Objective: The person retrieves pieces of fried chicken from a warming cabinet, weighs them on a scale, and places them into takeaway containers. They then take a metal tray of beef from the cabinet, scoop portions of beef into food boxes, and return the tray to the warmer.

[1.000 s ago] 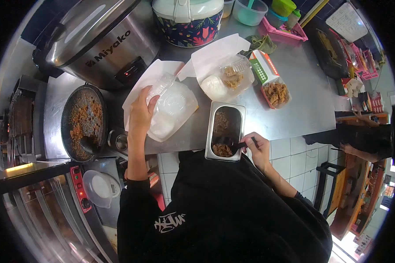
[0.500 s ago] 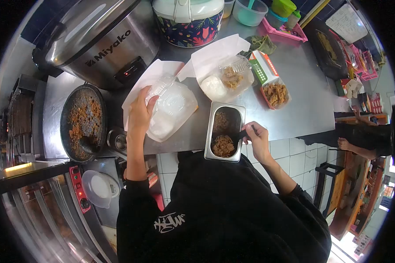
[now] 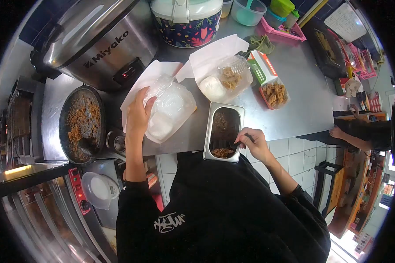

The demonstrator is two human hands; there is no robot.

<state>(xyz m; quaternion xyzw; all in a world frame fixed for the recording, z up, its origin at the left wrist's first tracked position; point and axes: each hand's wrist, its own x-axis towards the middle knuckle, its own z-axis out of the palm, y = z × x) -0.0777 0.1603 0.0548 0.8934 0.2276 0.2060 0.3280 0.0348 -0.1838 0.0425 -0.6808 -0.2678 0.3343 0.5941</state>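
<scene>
My left hand is closed on the clear plastic lid at the left side of an open white paper food box. White rice lies in the front of that box. In my right hand is a dark spoon, pinched by its handle; its head is down in the metal pan and hard to make out. Brown shredded meat sits at the pan's near end. Behind the pan, a second open box holds rice and pale brown food.
Left stands a black pan of brown crumbs, below a large steel rice cooker. A filled green-and-white carton is to the right. A floral container stands behind. Another person's hand shows at far right.
My right hand has moved slightly down and left, bringing the spoon deeper into the near end of the metal pan. My left hand stays on the lid.
</scene>
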